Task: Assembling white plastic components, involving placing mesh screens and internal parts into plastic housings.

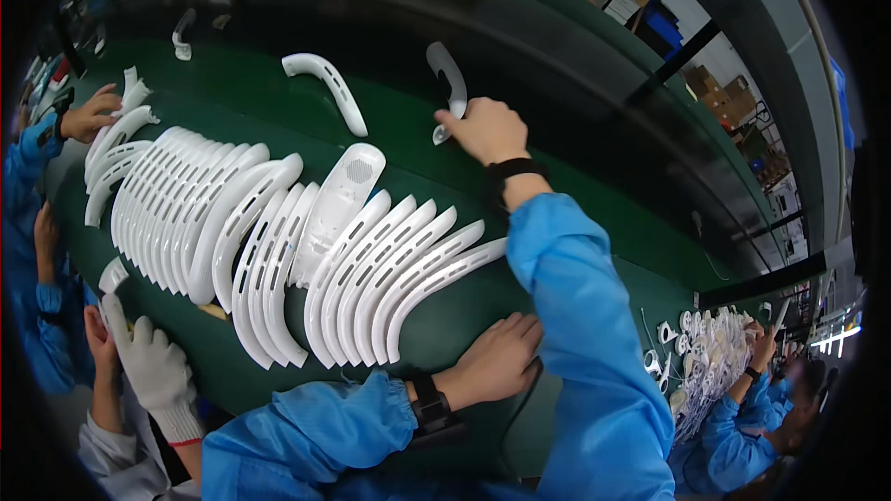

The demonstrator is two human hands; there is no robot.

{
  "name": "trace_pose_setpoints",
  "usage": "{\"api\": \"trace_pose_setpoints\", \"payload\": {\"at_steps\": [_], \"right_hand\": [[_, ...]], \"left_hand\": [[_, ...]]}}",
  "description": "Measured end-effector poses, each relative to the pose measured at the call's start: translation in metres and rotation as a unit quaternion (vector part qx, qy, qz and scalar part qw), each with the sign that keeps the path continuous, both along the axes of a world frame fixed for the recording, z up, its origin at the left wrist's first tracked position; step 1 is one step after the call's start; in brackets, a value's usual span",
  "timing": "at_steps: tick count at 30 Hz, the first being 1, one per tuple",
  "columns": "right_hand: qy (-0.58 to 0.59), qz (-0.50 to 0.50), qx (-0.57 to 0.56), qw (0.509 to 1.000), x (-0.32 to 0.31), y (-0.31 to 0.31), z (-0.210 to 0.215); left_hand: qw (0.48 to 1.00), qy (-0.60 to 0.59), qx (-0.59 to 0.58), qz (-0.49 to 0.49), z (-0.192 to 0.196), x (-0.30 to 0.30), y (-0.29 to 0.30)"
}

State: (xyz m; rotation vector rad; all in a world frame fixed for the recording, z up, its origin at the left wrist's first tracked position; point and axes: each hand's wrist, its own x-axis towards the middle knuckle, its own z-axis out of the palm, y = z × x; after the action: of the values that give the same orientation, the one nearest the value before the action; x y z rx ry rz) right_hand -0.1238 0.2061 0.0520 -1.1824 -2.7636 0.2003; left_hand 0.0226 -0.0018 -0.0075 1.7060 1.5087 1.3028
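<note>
My right hand [492,130] is reaching far across the green work surface. Its thumb and fingers close on the lower end of a curved white plastic shell [451,79]. Near the front edge, my left hand [494,364] rests back up with its fingers curled. A dark cord-like thing [516,413] runs down from under those fingers; what they hold is hidden. Just left of that hand stands a row of curved white slotted shells [371,283]. One wider white shell with a round perforated patch [334,209] lies among them, its inner side up.
More slotted shells [181,213] fill the left side. A single shell [327,88] lies farther back. At left are a co-worker's hand [91,116] on shells and a gloved hand [156,366] by a white piece. A heap of white parts [710,362] sits right, beside another person.
</note>
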Motion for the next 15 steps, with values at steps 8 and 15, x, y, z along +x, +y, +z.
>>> {"api": "trace_pose_setpoints", "payload": {"at_steps": [8,15], "right_hand": [[0.213,-0.033,-0.132,0.968,0.032,0.04,-0.012],[0.328,0.019,0.085,0.941,0.21,-0.015,0.02]], "left_hand": [[0.998,-0.047,0.027,-0.007,0.0,0.001,0.002],[0.986,-0.159,-0.05,0.0,0.002,-0.003,-0.003]]}}
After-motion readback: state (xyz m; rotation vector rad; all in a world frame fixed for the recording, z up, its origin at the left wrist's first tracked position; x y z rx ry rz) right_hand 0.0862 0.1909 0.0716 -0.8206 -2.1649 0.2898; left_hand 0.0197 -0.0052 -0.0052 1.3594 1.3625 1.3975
